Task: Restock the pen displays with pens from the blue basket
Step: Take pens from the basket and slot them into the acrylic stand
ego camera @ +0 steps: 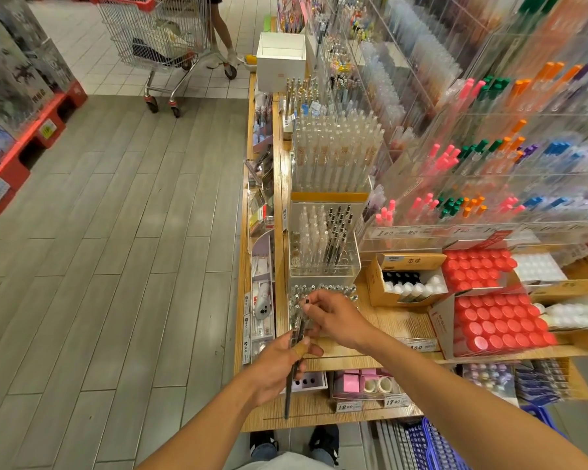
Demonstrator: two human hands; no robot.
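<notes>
My left hand [279, 364] grips a small bundle of dark pens [291, 385] that points down toward the shelf edge. My right hand [333, 317] pinches one dark pen [307, 302] by its top, over the near clear pen display [323, 293] on the wooden counter. That display holds several pens with silver tips. Behind it stands a taller clear display [323, 245] with clear and dark pens. The blue basket [435, 449] sits on the floor at the lower right, with several pens in it.
Boxes of red-capped bottles [496, 327] and a yellow box [404, 279] lie to the right on the counter. Acrylic racks of coloured pens [489, 157] rise behind. A shopping cart [163, 42] and a person's legs [223, 32] stand up the aisle.
</notes>
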